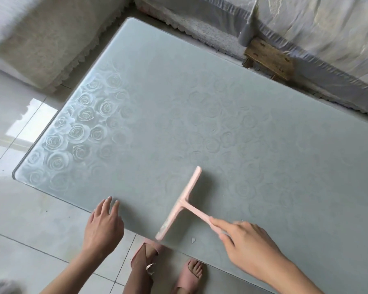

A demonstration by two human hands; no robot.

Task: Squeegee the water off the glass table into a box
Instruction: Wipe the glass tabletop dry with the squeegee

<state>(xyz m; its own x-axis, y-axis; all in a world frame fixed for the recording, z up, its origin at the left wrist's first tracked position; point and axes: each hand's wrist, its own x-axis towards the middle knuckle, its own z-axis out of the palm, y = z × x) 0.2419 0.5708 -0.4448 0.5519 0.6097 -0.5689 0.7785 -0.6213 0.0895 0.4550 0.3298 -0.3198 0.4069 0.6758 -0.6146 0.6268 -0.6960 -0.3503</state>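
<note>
Wraps right-hand fingers (222, 227) round the tail of the handle of the pink squeegee (186, 199), thumb hidden beneath. Holds left-hand fingers (107, 205) straight and loosely together, tips at the near edge of the glass table (179, 92); cannot tell whether touching. Poises the right hand (249, 244) low over the near right of the pane, the left hand (103, 223) just left of the blade. Sets the blade slantwise close to the near edge, apparently on the glass, its near tip reaching the rim above pink slippers (185, 280). Looks light and stiff in the plastic, soft only along the rubber lip; best taken by the handle, as here, for even pressure. Calls for care with the table: hard, slick, breakable, rose-patterned toward the left end. Shows no water plainly, and no box anywhere. Leaves sofa covers (51, 39) beyond the far and left sides.
</note>
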